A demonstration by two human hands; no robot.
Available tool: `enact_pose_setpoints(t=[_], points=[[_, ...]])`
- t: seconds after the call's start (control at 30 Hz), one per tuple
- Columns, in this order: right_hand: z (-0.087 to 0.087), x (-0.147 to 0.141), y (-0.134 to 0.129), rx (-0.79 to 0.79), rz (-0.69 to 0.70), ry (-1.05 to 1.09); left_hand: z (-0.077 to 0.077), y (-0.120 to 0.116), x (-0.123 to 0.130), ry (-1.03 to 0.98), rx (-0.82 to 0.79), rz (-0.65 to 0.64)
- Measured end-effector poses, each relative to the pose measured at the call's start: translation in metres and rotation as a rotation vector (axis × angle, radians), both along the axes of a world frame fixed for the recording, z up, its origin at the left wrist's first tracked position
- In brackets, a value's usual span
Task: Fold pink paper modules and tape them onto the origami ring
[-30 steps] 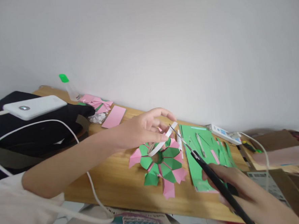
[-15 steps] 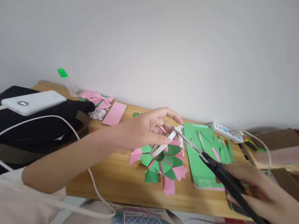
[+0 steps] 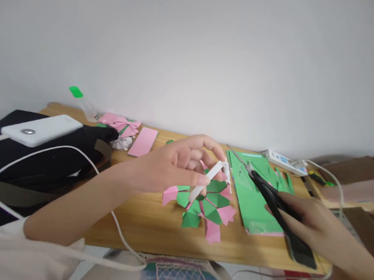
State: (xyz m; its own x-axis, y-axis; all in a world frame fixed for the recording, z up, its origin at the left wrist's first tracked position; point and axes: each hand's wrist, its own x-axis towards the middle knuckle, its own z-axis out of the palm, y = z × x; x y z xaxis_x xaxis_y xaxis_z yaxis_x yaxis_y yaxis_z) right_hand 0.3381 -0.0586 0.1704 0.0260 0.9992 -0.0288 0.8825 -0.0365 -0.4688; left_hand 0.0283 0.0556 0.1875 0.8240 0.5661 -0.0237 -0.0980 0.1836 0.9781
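Note:
My left hand point(image 3: 191, 163) pinches a white strip point(image 3: 212, 172), perhaps double-sided tape, between thumb and fingers. The strip bends at its upper right end. Below it on the table lies a ring-shaped folded-paper piece point(image 3: 213, 212) with green inner petals and pink outer ends; my fingers cover its far side. My right hand point(image 3: 306, 217) grips black-handled scissors point(image 3: 269, 194), whose blades look closed and point up and left over the green paper sheets point(image 3: 253, 212). The blades are apart from the strip.
On the left, a white power bank point(image 3: 43, 129) rests on a black bag point(image 3: 76, 151), its white cable point(image 3: 90, 163) looping across my left arm. A green-capped bottle point(image 3: 85, 104), folded pink pieces point(image 3: 119, 121) and a pink card point(image 3: 143, 141) lie behind. A power strip point(image 3: 285, 162) sits at right.
The scissors have moved away from the strip's upper end, to the right, and their blades have closed. My left hand still holds the strip over the paper ring.

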Motion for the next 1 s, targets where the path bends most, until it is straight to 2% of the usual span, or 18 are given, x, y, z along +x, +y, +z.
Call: enact_pose_setpoints(t=[0.07, 0.13, 0.23, 0.33, 0.4, 0.47, 0.57, 0.63, 0.7, 0.73, 0.8, 0.87, 0.93, 1.0], points=[[-0.012, 0.006, 0.003, -0.080, -0.021, -0.130, -0.007, 0.003, -0.008, 0.051, 0.049, 0.075], [-0.027, 0.009, 0.005, -0.160, -0.113, -0.310, -0.020, 0.010, -0.022, 0.141, 0.131, 0.186], [-0.054, 0.008, 0.009, -0.290, -0.334, -0.553, -0.047, 0.022, -0.048, 0.314, 0.276, 0.362], [-0.079, 0.003, 0.011, -0.347, -0.464, -0.602, -0.076, 0.032, -0.073, 0.629, 0.461, 0.504], [-0.092, 0.002, 0.012, -0.361, -0.517, -0.603, -0.094, 0.035, -0.085, 0.752, 0.490, 0.523], [-0.100, 0.002, 0.011, -0.376, -0.548, -0.600, -0.110, 0.035, -0.093, 0.811, 0.489, 0.477], [-0.108, 0.006, 0.011, -0.393, -0.525, -0.571, -0.126, 0.031, -0.097, 0.883, 0.524, 0.457], [-0.109, 0.007, 0.010, -0.396, -0.493, -0.550, -0.128, 0.027, -0.095, 0.898, 0.590, 0.507], [-0.107, 0.005, 0.008, -0.391, -0.477, -0.543, -0.121, 0.020, -0.088, 0.832, 0.594, 0.573], [-0.105, 0.003, 0.007, -0.381, -0.476, -0.536, -0.116, 0.015, -0.083, 0.762, 0.535, 0.595], [-0.097, -0.007, 0.004, -0.314, -0.491, -0.495, -0.103, 0.002, -0.071, 0.580, 0.349, 0.535], [-0.086, -0.023, 0.000, -0.163, -0.505, -0.399, -0.091, -0.012, -0.057, 0.398, 0.133, 0.469], [-0.073, -0.046, -0.004, 0.046, -0.377, -0.243, -0.083, -0.024, -0.042, 0.265, -0.008, 0.438], [-0.060, -0.070, -0.008, 0.202, -0.205, -0.058, -0.078, -0.033, -0.029, 0.213, -0.104, 0.367]])
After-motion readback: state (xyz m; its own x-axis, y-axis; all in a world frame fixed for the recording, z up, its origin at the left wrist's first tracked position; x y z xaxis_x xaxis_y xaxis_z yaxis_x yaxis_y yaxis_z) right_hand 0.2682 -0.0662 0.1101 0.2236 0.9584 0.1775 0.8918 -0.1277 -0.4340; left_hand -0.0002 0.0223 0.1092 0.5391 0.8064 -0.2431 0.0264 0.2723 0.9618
